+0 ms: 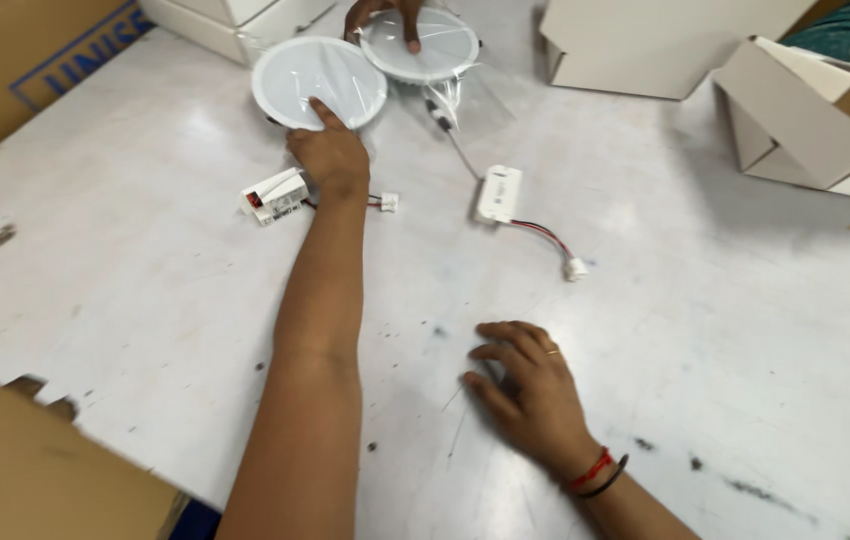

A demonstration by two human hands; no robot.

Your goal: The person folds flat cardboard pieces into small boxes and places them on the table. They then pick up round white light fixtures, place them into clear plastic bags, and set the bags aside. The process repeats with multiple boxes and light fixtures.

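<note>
While the right hand [535, 385] rests flat, fingers spread on the bench [725, 300], the left hand [330, 155] touches the near lamp [317, 80], index finger extended onto its near rim, grasping nothing.

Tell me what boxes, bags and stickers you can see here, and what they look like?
Brown carton: top left corner, flat cardboard with blue printing.
White boxes: top edge, left of middle, plain and rectangular.
White box: top, right of middle, plain.
Open box: right edge, white outside, brown flaps.
Clear bag: under the far round lamp, crinkly.
Label: on the small white driver beside the left hand, with a red patch.
</note>
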